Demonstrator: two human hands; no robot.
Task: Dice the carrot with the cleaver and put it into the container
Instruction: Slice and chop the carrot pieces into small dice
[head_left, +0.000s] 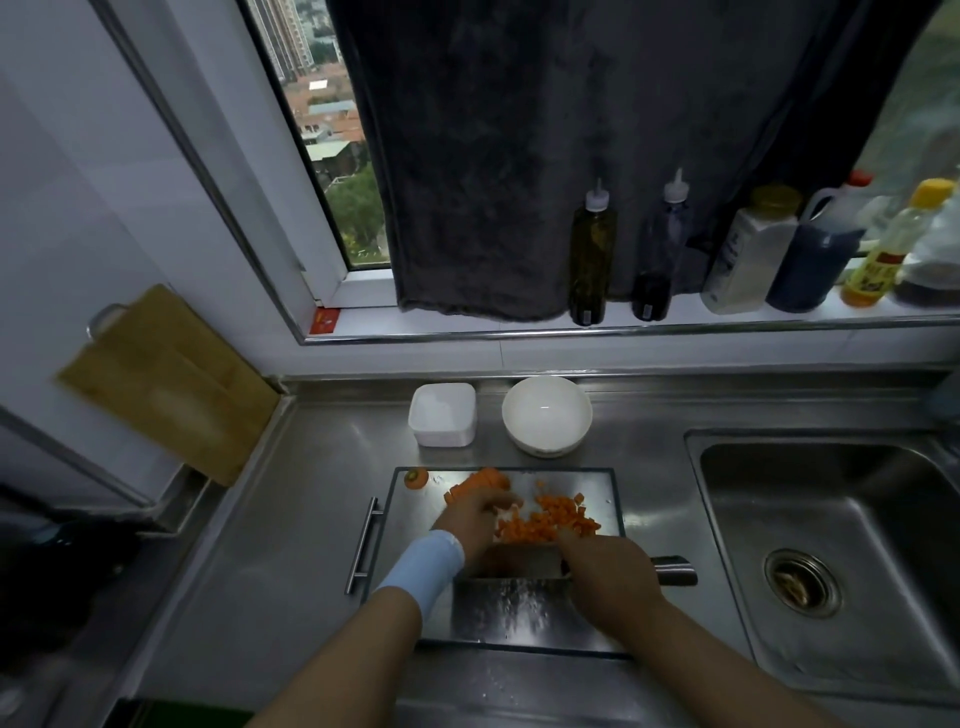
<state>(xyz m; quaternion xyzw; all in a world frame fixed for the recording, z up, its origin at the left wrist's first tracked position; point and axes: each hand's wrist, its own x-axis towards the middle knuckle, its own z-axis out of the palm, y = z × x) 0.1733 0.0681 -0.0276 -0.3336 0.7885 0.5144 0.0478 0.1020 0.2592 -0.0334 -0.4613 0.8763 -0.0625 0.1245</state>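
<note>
**Operator:** Report the state of the hands.

**Technician:** The right hand (613, 571) grips the cleaver (506, 592) where blade meets handle. The blade lies nearly flat on the near half of the steel cutting board (597, 483), with its far edge toward the dice. The left hand (478, 512) rests with bent fingers on the left side of the diced carrot (563, 519). Whether it pinches any pieces cannot be determined.

**Operator:** Locate the carrot.

**Technician:** The dice form a pile at the board's centre, against the blade's far edge. An uncut carrot piece (480, 480) lies at the board's far edge, just beyond the left hand. The carrot top (415, 477) sits in the far-left corner.

**Operator:** Which step is this, and what does the next move require?

**Technician:** Probably loading: the left hand sweeps dice onto the blade. Dicing is not complete. The next move calls for a level blade, lifted and carried to the white container (442, 414) at the counter's back edge, beside the bowl (546, 414).
</note>
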